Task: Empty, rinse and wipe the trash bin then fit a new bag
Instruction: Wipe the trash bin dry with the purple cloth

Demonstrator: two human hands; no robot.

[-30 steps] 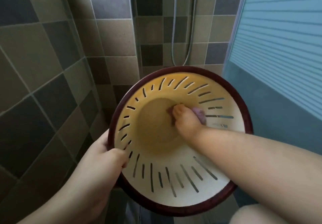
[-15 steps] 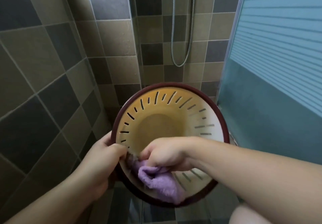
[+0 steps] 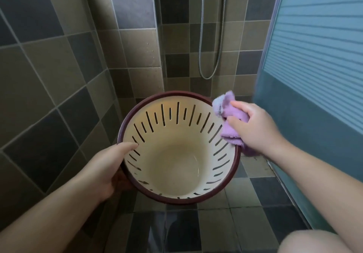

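Bin (image 3: 176,166) empty, inside looks clean. Left hand (image 3: 106,166) grips rim; right hand (image 3: 253,127) clutches purple cloth (image 3: 233,123) at rim. Wipe near finished; new bag not fitted.

The left hand (image 3: 107,166) wraps the near-left rim of the trash bin (image 3: 177,150); only its thumb shows over the rim, while its fingers sit hidden under the outer wall. The bin's outside and its base cannot be seen, only the slotted inside. The right hand (image 3: 253,127) grips a purple cloth (image 3: 230,123), whose middle is buried in the palm and whose lower edge drops behind the bin's rim. Both forearms run off the bottom edge. A bare knee (image 3: 314,242) is cut off at the bottom right corner. The shower hose (image 3: 212,36) loops down from beyond the top edge, its ends unseen. The glass door (image 3: 318,56) is cut off at the right edge.
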